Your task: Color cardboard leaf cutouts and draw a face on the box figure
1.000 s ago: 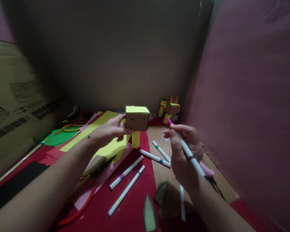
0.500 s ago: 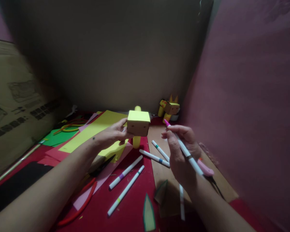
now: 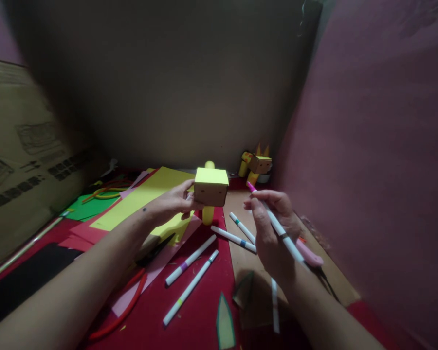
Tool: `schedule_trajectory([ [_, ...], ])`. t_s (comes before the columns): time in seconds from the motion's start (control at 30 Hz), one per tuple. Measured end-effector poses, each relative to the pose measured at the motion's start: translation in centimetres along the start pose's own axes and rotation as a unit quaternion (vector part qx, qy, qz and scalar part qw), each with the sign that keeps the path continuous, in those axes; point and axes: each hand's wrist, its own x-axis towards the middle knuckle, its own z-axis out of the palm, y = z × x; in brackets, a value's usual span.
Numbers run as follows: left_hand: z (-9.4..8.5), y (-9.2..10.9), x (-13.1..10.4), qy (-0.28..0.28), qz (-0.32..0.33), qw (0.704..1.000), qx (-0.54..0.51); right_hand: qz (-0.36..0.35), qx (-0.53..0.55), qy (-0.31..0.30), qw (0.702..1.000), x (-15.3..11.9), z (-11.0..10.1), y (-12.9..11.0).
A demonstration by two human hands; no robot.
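My left hand [image 3: 180,200] grips the left side of a small cardboard box figure [image 3: 210,193] with a yellow top, two small dots on its front and a yellow tube below. In my right hand [image 3: 272,214] is a white marker [image 3: 282,236], its pink tip pointing up and left, apart from the box. Beneath and between the hands lie several white markers, among them one with a blue band [image 3: 235,239] and one with a purple band [image 3: 190,260].
A finished-looking box animal [image 3: 257,165] with pointed ears stands at the back. Yellow sheets [image 3: 131,201], green paper [image 3: 91,208] and red-handled scissors [image 3: 131,308] lie left. A leaf-shaped cutout [image 3: 225,321] is in front. A pink tool [image 3: 311,255] lies beside my right wrist.
The box figure and my left hand have shifted very slightly to the right. My right hand still holds the marker in nearly the same place.
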Motion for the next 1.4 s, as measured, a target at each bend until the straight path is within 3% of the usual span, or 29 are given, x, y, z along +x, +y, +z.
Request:
schedule_trajectory([
  [0.67,-0.5,1.0,-0.5,0.025,-0.041,0.999,0.003,0.002,0.01,0.002,1.0,0.2,0.3,0.3],
  [0.77,-0.2,1.1,-0.4,0.028,-0.04,0.999,0.0,0.034,0.067,0.004,0.997,1.0,1.1,1.4],
  [0.9,1.2,1.4,-0.1,0.027,-0.03,0.999,-0.012,0.122,0.227,0.015,0.966,2.4,2.4,3.5],
  [1.03,2.4,1.8,0.0,0.022,-0.01,0.999,-0.023,0.144,0.283,0.028,0.948,2.9,2.9,3.9],
  [1.23,1.8,1.5,0.3,0.031,0.008,0.998,-0.052,0.138,0.287,0.008,0.948,2.7,2.9,3.1],
  [1.4,1.4,1.4,0.4,0.028,0.014,0.996,-0.085,0.084,0.22,-0.025,0.972,2.2,2.9,3.2],
])
